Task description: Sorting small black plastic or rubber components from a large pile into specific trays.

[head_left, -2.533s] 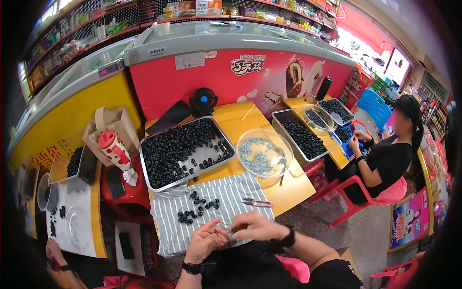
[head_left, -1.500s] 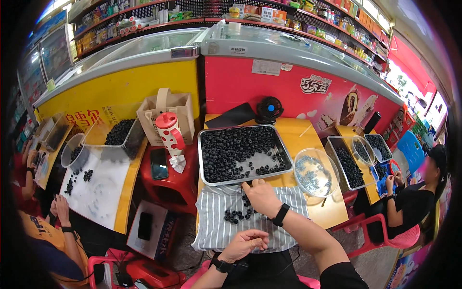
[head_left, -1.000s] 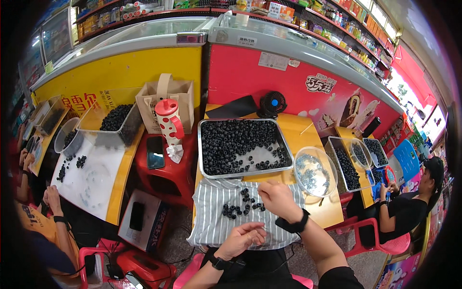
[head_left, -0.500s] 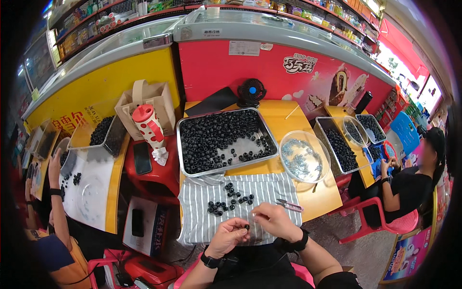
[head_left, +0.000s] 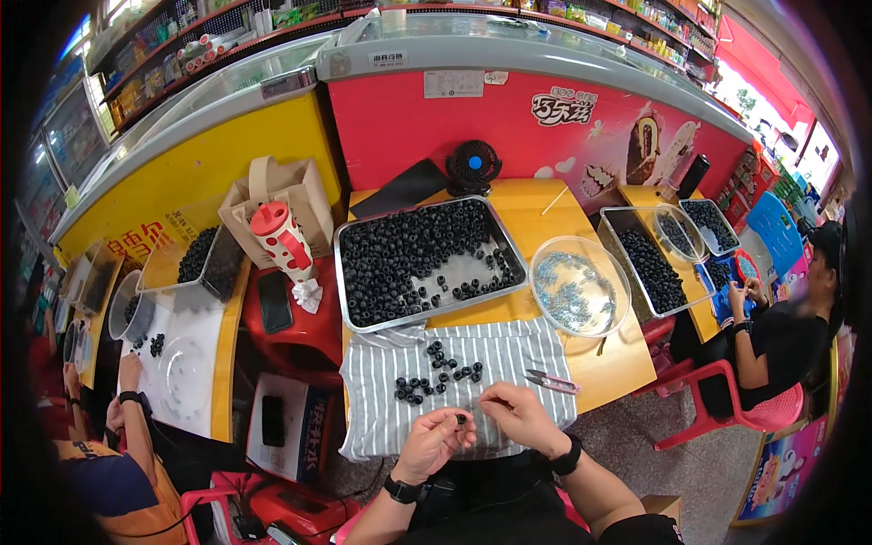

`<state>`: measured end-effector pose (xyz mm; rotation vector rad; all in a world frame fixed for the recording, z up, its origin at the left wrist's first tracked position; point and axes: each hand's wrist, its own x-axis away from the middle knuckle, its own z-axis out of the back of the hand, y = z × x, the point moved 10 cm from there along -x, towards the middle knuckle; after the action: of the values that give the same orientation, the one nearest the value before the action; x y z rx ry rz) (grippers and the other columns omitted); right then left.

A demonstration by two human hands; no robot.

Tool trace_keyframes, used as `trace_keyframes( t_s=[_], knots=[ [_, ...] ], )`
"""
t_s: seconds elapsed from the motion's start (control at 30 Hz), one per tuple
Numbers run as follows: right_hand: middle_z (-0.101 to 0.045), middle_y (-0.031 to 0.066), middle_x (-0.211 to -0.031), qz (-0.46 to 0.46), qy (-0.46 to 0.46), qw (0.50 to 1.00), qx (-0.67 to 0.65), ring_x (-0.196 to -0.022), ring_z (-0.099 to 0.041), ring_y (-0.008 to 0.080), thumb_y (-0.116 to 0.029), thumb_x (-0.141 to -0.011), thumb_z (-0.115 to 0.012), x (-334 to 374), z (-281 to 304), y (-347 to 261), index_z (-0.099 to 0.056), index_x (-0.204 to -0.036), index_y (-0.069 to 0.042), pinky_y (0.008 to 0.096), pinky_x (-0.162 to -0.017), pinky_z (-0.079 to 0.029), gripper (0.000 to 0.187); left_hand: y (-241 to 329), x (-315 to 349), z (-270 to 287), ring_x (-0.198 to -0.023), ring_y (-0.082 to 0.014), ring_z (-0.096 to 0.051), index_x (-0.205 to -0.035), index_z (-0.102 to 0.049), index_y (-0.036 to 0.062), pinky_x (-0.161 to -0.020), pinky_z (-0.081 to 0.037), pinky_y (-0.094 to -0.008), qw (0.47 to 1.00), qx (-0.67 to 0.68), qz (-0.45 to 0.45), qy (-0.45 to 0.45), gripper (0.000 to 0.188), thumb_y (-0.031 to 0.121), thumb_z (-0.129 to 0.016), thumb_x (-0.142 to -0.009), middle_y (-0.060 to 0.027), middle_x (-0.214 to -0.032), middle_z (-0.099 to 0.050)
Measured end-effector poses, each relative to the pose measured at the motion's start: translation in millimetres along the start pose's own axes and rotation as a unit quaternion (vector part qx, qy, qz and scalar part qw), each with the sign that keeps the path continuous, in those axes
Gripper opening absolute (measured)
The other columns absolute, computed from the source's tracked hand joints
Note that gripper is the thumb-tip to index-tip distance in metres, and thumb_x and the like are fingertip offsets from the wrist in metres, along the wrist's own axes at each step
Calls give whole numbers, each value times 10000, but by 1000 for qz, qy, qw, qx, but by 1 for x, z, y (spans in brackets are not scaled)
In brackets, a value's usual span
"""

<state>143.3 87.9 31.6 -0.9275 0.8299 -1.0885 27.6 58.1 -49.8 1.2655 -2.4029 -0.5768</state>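
Note:
Between the thumb and fingers of my left hand (head_left: 431,448) sits a small black ring-shaped part (head_left: 461,419). My right hand (head_left: 520,418) is close by on the right, its thumb and fingertips pinched together; whatever they hold is too small to make out. Both hands are over the near edge of a grey-and-white striped cloth (head_left: 509,350). Several loose black parts (head_left: 414,391) lie on the cloth beyond my fingers. Small thread snips (head_left: 552,382) rest at its right side.
A metal tray (head_left: 461,267) of black parts stands behind the cloth. Right of it is a round clear dish (head_left: 595,289) with small bluish pieces. A black fan (head_left: 474,167) is at the back. Co-workers sit left and right. A red stool (head_left: 318,318) carries a phone (head_left: 274,302) and spotted tumbler (head_left: 282,238).
My hands stay close together above the cloth, the black part still in the left. The whole view has shifted slightly. On the left, a co-worker's raised hand has come down to the table.

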Motion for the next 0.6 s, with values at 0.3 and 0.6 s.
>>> trace_keyframes(
  t_s=[0.3,0.6],
  knots=[
    [-654,92,-747,27,-33,999,-12,-663,-669,216,-60,-896,-604,11,-10,-38,-609,-990,-28,296,-581,-501,100,-2,-1,-4,-835,-177,-629,-1101,-624,-64,-727,-510,-272,996,-82,-25,-1,219,88,-537,-971,-114,-991,-641],
    [-639,120,-712,93,-18,979,179,-635,-647,312,-94,-875,-614,17,-21,-49,-585,-953,-76,383,-539,-492,85,4,-3,-5,-828,-165,-614,-1079,-649,-72,-713,-504,-262,995,-74,-66,-19,212,68,-536,-967,-113,-1040,-618]
  ],
)
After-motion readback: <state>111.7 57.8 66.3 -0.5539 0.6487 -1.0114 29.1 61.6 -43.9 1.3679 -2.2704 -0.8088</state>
